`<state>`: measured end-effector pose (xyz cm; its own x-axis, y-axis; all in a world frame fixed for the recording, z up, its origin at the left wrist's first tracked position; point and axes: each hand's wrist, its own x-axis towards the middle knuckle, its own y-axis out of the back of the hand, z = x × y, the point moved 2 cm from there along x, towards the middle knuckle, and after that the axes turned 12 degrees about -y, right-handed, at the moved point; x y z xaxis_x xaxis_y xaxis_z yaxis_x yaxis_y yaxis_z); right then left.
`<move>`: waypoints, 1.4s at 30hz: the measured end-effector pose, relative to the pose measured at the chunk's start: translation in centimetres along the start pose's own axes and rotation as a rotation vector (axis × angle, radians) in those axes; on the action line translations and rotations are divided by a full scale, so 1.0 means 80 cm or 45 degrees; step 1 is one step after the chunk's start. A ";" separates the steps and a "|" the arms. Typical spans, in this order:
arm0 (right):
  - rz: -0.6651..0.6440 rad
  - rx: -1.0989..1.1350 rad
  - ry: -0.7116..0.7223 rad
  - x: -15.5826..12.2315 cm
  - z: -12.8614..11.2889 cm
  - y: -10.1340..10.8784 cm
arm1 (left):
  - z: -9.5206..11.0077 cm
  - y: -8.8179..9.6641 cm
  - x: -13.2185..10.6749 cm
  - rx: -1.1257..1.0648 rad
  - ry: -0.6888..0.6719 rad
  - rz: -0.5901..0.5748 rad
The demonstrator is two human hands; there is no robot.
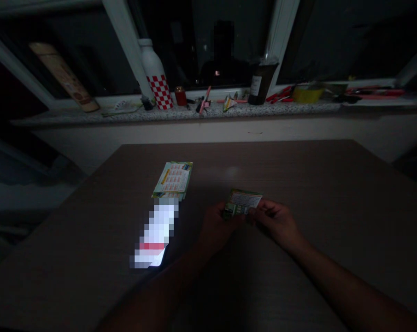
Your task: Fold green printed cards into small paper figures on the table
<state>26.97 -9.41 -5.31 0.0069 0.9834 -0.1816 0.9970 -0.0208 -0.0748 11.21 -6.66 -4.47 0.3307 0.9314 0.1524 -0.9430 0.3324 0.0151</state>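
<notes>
A small green printed card (243, 199), which looks like a scratch card, is held tilted just above the table. My left hand (217, 226) is closed on its left side, with the thumb along the lower edge. At the card's lower right, my right hand (279, 223) pinches it between thumb and curled fingers; any small item inside those fingers is hidden. Several similar cards (173, 180) lie in a loose pile to the left. Closer to me than that pile, a phone (156, 235) lies with its screen lit and its content blurred out.
The brown table (298, 170) reaches a wall under a stone windowsill (121, 113). On the sill stand a red-checked white bottle (156, 76), a tall wood-coloured tube (65, 78), a red jar (180, 96), a dark cup (260, 83) and a yellow container (308, 93). The room is dim.
</notes>
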 end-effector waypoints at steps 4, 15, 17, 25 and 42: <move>-0.027 -0.066 0.007 0.000 0.002 -0.003 | 0.004 0.000 0.001 0.101 -0.038 -0.006; 0.103 -0.023 -0.010 -0.004 -0.009 0.001 | 0.003 0.002 0.005 0.042 0.036 0.097; 0.141 0.008 0.001 -0.002 -0.009 0.006 | 0.001 0.005 0.007 -0.031 0.018 0.107; 0.301 0.044 0.066 0.003 -0.004 0.026 | -0.007 0.021 0.010 -0.066 0.019 0.257; 0.286 -0.535 0.397 -0.008 -0.012 0.019 | 0.012 0.016 -0.001 0.053 0.016 -0.049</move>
<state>28.53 -9.87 -4.35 0.1816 0.9711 0.1550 0.9131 -0.2250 0.3399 9.91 -6.45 -3.49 0.3671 0.9198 0.1382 -0.9301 0.3619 0.0622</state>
